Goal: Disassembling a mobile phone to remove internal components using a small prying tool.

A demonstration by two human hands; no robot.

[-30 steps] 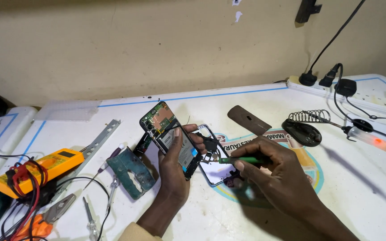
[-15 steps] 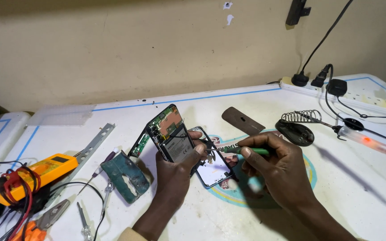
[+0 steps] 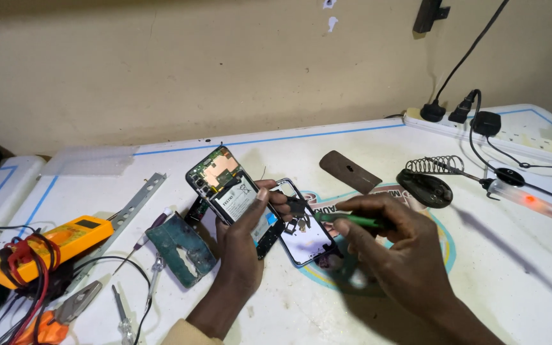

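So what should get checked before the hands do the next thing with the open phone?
1. Left hand grips the open phone firmly: ok.
2. Right hand holds the green tool: ok.
3. Tool tip sits on a small part: cannot tell, too small.
4. Loose black parts rest on the phone cover, not scattered: ok.
5. Soldering iron lies apart from both hands: ok.
6. Yellow meter and its wires lie away from the phone: ok.
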